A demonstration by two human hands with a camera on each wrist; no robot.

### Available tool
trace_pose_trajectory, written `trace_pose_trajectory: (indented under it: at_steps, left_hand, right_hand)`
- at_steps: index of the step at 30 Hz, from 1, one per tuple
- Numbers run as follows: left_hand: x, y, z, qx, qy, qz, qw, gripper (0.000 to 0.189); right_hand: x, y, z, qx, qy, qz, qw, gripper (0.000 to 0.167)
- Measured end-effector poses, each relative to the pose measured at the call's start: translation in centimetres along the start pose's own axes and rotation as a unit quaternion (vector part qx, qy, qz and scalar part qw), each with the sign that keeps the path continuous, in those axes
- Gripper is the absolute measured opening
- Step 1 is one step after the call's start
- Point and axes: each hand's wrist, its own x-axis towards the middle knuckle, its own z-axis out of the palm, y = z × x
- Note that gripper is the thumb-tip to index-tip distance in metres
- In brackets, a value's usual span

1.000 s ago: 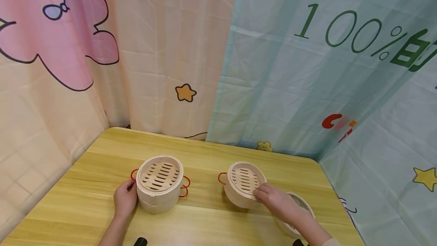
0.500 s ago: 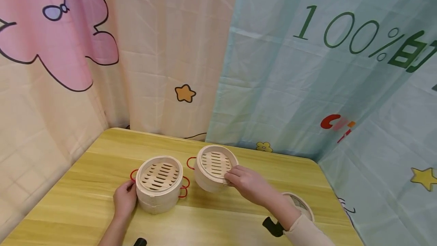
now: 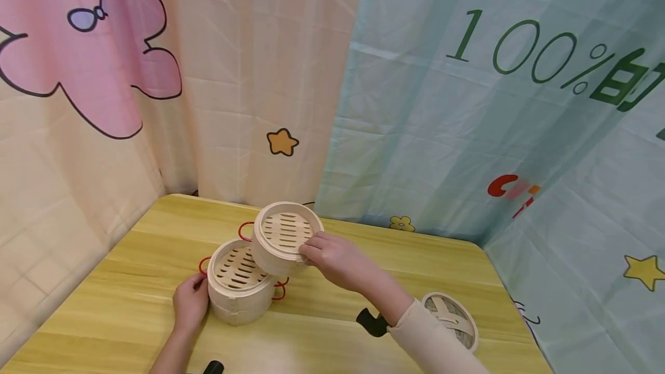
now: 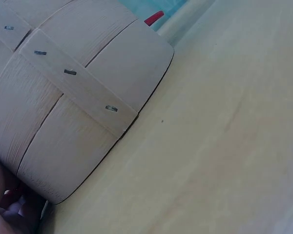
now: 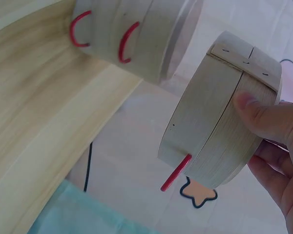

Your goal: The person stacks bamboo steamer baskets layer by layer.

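Observation:
Two bamboo steamer baskets form a stack (image 3: 236, 306) on the left of the table, with slatted bottoms and red loop handles. At its left side my left hand (image 3: 190, 303) holds it low down; the left wrist view shows bent fingers (image 4: 2, 214) by a red handle. My right hand (image 3: 335, 260) grips another steamer basket (image 3: 266, 256) by its right wall, thumb outside. This basket is raised, slightly tilted, and overlaps the stack's upper right in the head view. In the right wrist view, the held basket (image 5: 212, 114) is apart from the stack (image 5: 136, 34).
A round woven steamer lid (image 3: 453, 328) lies on the wooden table (image 3: 322, 333) at the right, partly behind my right sleeve (image 3: 428, 333). Printed curtains (image 3: 260, 85) hang behind the table's far edge.
My right hand has lifted the single basket and carried it left, from mid-table to above the stack's right side. More of the lid shows. The left hand and the stack have stayed still.

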Motion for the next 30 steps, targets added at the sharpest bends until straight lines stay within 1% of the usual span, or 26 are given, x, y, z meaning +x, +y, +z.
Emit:
trace_pose_trajectory:
  at_steps: [7, 13, 18, 25, 30]
  left_hand:
    - [-0.1, -0.1, 0.0, -0.007, -0.005, 0.004, 1.0000, 0.020]
    - [0.0, -0.1, 0.0, -0.007, -0.002, -0.001, 1.0000, 0.022]
    - [0.0, 0.0, -0.1, -0.006, 0.000, 0.001, 1.0000, 0.022]
    - [0.1, 0.0, -0.2, -0.004, -0.001, 0.005, 1.0000, 0.021]
    - [0.1, 0.0, -0.2, -0.007, 0.004, 0.007, 0.9999, 0.018]
  right_hand:
    - [3.0, -1.0, 0.6, -0.016, -0.020, -0.026, 0.9993, 0.010]
    - [4.7, -1.9, 1.2, -0.020, -0.038, -0.042, 0.9982, 0.008]
    - [5.3, -2.5, 1.7, -0.030, -0.055, -0.045, 0.9970, 0.013]
    - [5.6, -3.0, 2.5, -0.033, -0.054, -0.046, 0.9969, 0.017]
    - [5.7, -3.4, 2.6, -0.037, -0.072, -0.047, 0.9956, 0.019]
